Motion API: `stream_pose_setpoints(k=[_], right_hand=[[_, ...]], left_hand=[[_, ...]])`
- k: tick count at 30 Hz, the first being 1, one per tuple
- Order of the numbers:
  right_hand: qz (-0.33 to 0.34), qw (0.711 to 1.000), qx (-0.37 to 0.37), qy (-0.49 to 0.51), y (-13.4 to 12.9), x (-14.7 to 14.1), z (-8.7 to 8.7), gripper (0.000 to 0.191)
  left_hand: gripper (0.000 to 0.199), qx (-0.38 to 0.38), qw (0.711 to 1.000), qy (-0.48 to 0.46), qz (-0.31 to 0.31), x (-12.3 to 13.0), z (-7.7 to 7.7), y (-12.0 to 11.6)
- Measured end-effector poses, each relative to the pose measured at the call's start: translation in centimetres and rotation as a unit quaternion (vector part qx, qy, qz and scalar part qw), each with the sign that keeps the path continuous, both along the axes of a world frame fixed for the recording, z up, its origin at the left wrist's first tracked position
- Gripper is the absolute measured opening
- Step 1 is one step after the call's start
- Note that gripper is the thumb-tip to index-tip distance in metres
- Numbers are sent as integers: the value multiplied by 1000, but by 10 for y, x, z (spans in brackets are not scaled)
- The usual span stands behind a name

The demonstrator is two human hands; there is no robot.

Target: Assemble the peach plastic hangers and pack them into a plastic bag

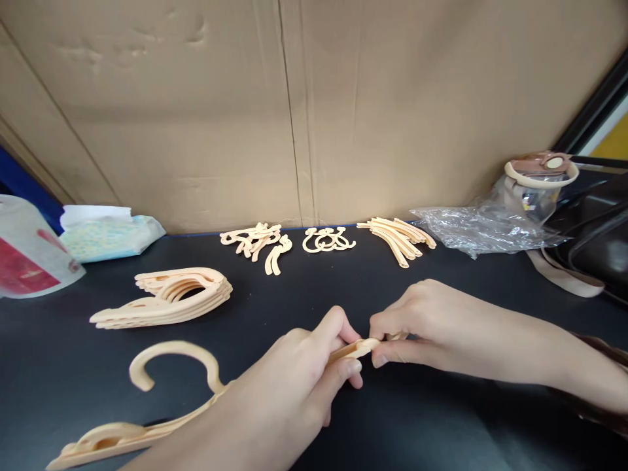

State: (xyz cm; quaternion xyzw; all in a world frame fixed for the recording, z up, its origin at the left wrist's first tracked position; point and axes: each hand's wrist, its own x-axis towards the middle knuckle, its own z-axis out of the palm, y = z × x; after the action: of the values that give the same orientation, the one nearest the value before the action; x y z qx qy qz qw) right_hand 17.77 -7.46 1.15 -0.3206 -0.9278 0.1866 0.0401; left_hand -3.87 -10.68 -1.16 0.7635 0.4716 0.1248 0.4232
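Observation:
A cream plastic clothes hanger (179, 418) lies at the lower left, its hook (171, 350) pointing up and its left arm reaching toward the bottom edge. The middle of it is hidden behind my left wrist and forearm. My left hand (318, 363) is closed around a cream hanger arm (356, 350), whose end sticks out past the thumb; it looks like part of the same hanger. Close against that end, my right hand (402, 327) pinches a small cream piece (396, 336), mostly covered by the fingers. The two cream parts meet between my hands.
Folded cream hangers (167, 301) are stacked at left. Along the back lie short curved pieces (258, 242), loose hooks (328, 240) and hanger arms (397, 239). Clear plastic wrap (481, 229) and a lidded cup (540, 186) stand right; tissues (108, 234) and a white-red container (34, 252) left. Cardboard (220, 118) walls the back.

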Motion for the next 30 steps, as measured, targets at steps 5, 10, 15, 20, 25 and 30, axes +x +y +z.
stream_pose_setpoints(k=[5,10,15,20,25,30], right_hand=[[-26,991,132,-17,-3,-3,-5,28],[-26,995,97,9,3,1,-1,22],[-46,991,123,-1,3,5,2,18],[-27,977,202,57,-5,4,3,19],[-51,980,59,181,-11,4,14,26],[-6,965,-20,261,-15,-2,14,20]], left_hand=[[15,83,995,44,-29,0,-3,-1],[17,131,987,85,-45,1,0,-2],[13,126,987,96,-25,1,0,1],[6,88,995,46,32,2,-3,5],[9,88,994,31,56,1,-5,6],[7,-22,994,-97,51,1,-7,10]])
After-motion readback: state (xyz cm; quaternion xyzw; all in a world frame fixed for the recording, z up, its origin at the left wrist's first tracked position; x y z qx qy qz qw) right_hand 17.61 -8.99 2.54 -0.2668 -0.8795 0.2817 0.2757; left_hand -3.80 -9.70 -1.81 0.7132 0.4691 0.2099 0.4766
